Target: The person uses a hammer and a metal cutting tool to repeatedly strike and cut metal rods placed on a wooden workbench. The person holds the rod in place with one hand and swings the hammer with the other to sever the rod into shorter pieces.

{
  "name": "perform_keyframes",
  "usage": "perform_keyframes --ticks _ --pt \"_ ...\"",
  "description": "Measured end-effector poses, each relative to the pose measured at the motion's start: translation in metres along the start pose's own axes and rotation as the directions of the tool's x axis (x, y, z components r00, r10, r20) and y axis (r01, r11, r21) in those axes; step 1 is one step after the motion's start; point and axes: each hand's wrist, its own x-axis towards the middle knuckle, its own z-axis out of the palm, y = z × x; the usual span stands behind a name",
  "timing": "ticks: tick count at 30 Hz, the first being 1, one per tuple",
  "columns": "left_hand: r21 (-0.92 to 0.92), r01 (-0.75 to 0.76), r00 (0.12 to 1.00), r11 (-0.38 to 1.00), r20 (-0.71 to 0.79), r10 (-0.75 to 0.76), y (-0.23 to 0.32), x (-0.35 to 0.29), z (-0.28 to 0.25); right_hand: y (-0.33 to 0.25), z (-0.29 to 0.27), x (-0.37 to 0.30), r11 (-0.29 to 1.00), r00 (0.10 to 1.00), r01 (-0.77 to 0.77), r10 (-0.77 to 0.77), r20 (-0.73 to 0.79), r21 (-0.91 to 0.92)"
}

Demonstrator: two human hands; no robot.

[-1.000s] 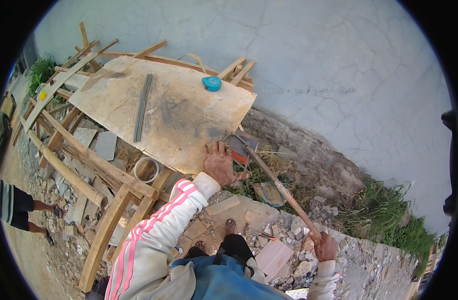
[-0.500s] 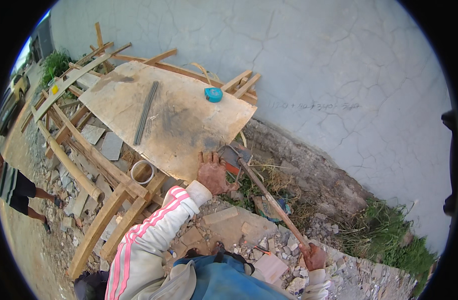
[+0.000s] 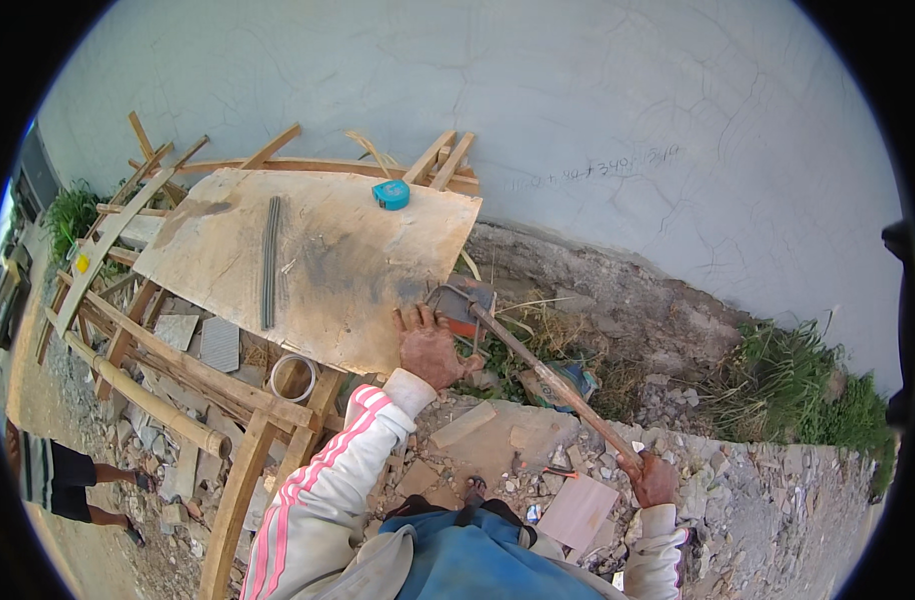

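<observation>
My left hand [image 3: 433, 350] lies at the near right edge of a worn wooden board [image 3: 368, 255], fingers stretched out over the edge, thumb pointing right. My right hand [image 3: 656, 480], lower right, is closed round the near end of a long rusty bar [image 3: 553, 380]. The bar slants up and left to a dark metal plate with a red part [image 3: 485, 296] beside the board's corner; a thin curved rod shows near its far end. On the board lie a bundle of thin grey metal rods [image 3: 270, 262] and a teal tape measure [image 3: 390, 195].
Timber beams [image 3: 240, 500] and a bamboo pole [image 3: 148, 395] surround the board, with a white ring-shaped roll [image 3: 294, 378] near them. A cracked grey wall [image 3: 618, 80] rises behind. Rubble, a pinkish tile [image 3: 578, 512] and grass [image 3: 778, 385] lie below. Another person [image 3: 63, 480] stands at left.
My view has shifted, so the board and wall sit further left. My right hand and the bar's near end have moved slightly right and up; my left hand stays at the board's edge.
</observation>
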Motion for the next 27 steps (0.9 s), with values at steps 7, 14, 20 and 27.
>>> perform_keyframes --ticks 7,14,20,27 --pt "-0.066 -0.085 0.993 0.994 0.072 0.09 -0.022 0.005 -0.004 -0.088 0.011 -0.091 0.982 0.979 -0.19 0.189 -0.082 -0.01" --pt "-0.111 -0.221 0.971 0.969 0.064 0.229 -0.034 0.01 -0.008 -0.107 0.009 -0.108 0.958 0.959 -0.283 0.282 -0.034 -0.041" --pt "-0.081 -0.193 0.978 0.978 0.059 0.198 -0.03 0.009 -0.01 -0.093 0.008 -0.094 0.979 0.978 -0.199 0.194 -0.076 -0.052" --pt "-0.14 -0.203 0.971 0.969 0.1 0.218 -0.033 0.01 -0.015 -0.101 0.007 -0.105 0.965 0.967 -0.256 0.255 -0.022 -0.055"
